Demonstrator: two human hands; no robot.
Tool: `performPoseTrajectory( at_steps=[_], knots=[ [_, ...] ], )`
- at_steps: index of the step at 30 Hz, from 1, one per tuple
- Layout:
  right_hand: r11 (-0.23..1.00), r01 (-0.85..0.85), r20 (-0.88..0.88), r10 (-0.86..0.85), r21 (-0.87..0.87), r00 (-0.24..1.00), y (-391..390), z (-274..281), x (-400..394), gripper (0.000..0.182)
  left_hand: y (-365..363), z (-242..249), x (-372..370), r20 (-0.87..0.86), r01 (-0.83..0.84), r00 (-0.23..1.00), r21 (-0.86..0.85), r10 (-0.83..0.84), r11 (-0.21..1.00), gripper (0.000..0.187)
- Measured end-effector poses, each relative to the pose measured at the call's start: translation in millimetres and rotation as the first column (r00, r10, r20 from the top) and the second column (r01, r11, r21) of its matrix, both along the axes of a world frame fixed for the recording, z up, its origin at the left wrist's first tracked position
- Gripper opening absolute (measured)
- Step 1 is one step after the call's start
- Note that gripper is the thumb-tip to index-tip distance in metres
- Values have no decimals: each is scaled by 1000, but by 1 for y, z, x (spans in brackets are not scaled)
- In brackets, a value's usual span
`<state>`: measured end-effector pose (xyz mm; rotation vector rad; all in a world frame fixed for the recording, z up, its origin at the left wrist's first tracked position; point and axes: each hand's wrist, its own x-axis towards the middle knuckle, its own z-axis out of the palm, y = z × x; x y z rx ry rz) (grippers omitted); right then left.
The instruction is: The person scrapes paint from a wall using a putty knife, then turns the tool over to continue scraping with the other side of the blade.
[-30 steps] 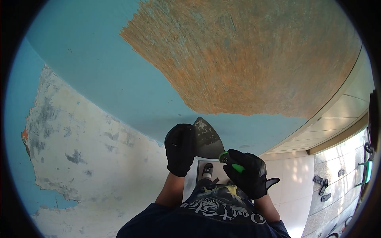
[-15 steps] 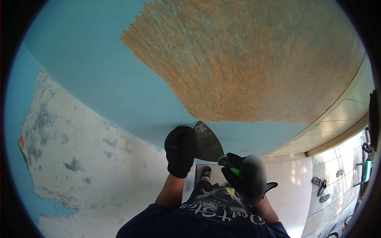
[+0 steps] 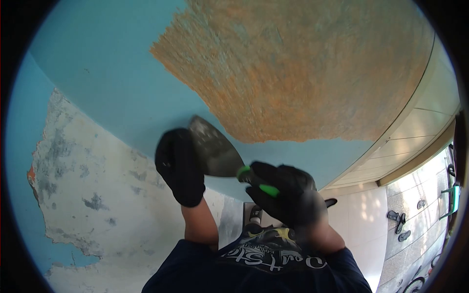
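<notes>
In a black glove, my right hand point(image 3: 286, 193) is wrapped round the green and black handle of a putty knife point(image 3: 212, 149). The broad metal blade points up and left against blue paint, close to the lower left edge of a rough, scraped orange-brown patch point(image 3: 293, 88). My left hand point(image 3: 181, 163), also gloved in black, is closed at the blade's left edge; its fingertips are partly hidden. Motion blurs the blade and both gloves a little.
Blue painted wall point(image 3: 127, 83) surrounds the scraped patch. To the lower left is a whitish wall area point(image 3: 93, 180) with grey spots and a ragged edge. Tiles point(image 3: 415, 129) border the right side. Slippers point(image 3: 400, 222) lie on the paving, and my shoe point(image 3: 255, 212) shows below.
Both hands and the putty knife have moved up and to the left along the blue paint. The view has shifted slightly.
</notes>
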<state>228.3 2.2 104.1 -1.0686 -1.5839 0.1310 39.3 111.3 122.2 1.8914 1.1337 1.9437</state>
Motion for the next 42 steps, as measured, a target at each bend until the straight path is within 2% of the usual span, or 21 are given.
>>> performPoseTrajectory(
  at_steps=[1, 2, 4, 5, 7, 11, 14, 23, 25, 29, 31, 32, 34, 35, 37, 38, 40, 42],
  knots=[
    [998, -5, 4, 6, -70, 1000, -10, -9, 5, 47, -11, 0, 4, 175, 173, 974, -150, -146, 973, 9],
    [989, -13, 6, 14, -144, 1000, -19, -19, 10, 48, -18, -10, 9, 181, 176, 972, -144, -149, 974, 9],
    [985, -10, -24, 6, -170, 1000, -33, -38, 13, 47, -27, -38, 16, 310, 331, 922, -317, -233, 889, 7],
    [971, 2, -56, -16, -237, 998, -39, -45, 14, 45, -32, -46, 17, 310, 325, 924, -322, -225, 889, 7],
    [934, 26, -67, -54, -357, 996, -49, -56, 17, 42, -39, -57, 20, 336, 398, 906, -462, -259, 792, 6],
    [938, 22, -88, -56, -345, 995, -50, -61, 18, 42, -40, -59, 28, 376, 418, 890, -449, -257, 790, 7],
    [936, 44, -95, -83, -350, 992, -46, -58, 19, 42, -31, -65, 29, 295, 370, 921, -450, -255, 813, 7],
    [930, 40, -81, -75, -365, 994, -38, -54, 19, 39, -24, -76, 27, 401, 392, 890, -431, -217, 813, 7],
    [936, 47, -77, -78, -349, 994, -37, -61, 15, 40, -19, -80, 21, 195, 327, 943, -378, -271, 866, 6],
    [959, 58, -68, -80, -276, 994, -24, -61, 4, 41, -19, -63, 22, 218, 314, 945, -392, -244, 865, 8],
    [966, 30, -29, -39, -258, 999, -11, -41, 0, 42, -8, -47, 11, 335, 291, 925, -330, -176, 898, 9],
    [966, 27, -29, -36, -258, 999, -6, -30, -1, 42, -5, -33, 8, 296, 242, 941, -249, -164, 938, 10],
    [961, -53, -55, 39, -272, 998, 2, -12, -3, 42, -1, -15, 4, 42, 30, 999, -148, -24, 989, 11],
    [964, -48, -53, 35, -263, 998, 2, -13, -2, 42, -1, -14, 4, 43, 35, 999, -138, -29, 990, 11],
    [957, -19, -37, 9, -289, 999, -8, -25, 4, 42, -8, -24, 5, 216, 262, 954, -273, -206, 926, 5],
    [957, -22, -32, 14, -289, 999, -14, -34, 8, 42, -12, -35, 7, 221, 259, 954, -271, -202, 927, 5],
    [953, 17, -73, -41, -302, 997, -25, -52, 13, 42, -19, -58, 15, 56, 196, 980, -371, -189, 907, 6],
    [943, 21, -84, -52, -332, 995, -32, -51, 14, 42, -24, -62, 22, 99, 240, 971, -346, -219, 907, 6]
  ],
)
